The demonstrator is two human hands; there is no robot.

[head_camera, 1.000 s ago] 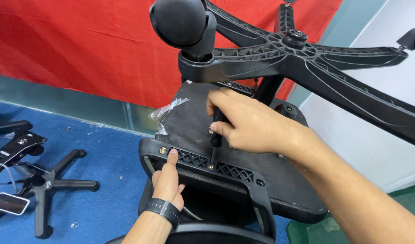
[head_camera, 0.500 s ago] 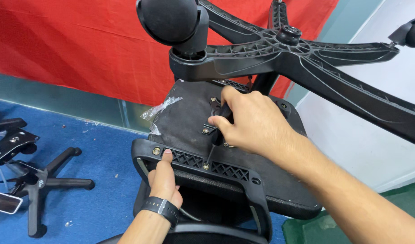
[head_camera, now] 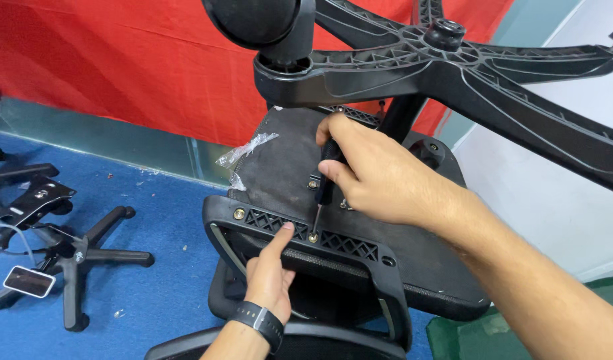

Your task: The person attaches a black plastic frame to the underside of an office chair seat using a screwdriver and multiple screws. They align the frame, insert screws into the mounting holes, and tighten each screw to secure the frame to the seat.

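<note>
An upturned black office chair point(head_camera: 360, 267) fills the middle, its star base point(head_camera: 453, 60) at the top. The right hand point(head_camera: 380, 173) grasps a screwdriver point(head_camera: 323, 193), fingers clenched, tip on a screw point(head_camera: 313, 237) in the near bracket point(head_camera: 306, 233). The left hand point(head_camera: 270, 273) presses its released fingers just beside it. Torn clear plastic wrap point(head_camera: 243, 153) clings left of the seat.

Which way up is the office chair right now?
Upside down: the office chair has its star base and caster up top, seat underside facing up under the screwdriver.

A red cloth point(head_camera: 120, 73) hangs behind. On the blue floor point(head_camera: 153, 267) lie a spare chair base point(head_camera: 86, 257) and a metal bracket point(head_camera: 30, 200).
</note>
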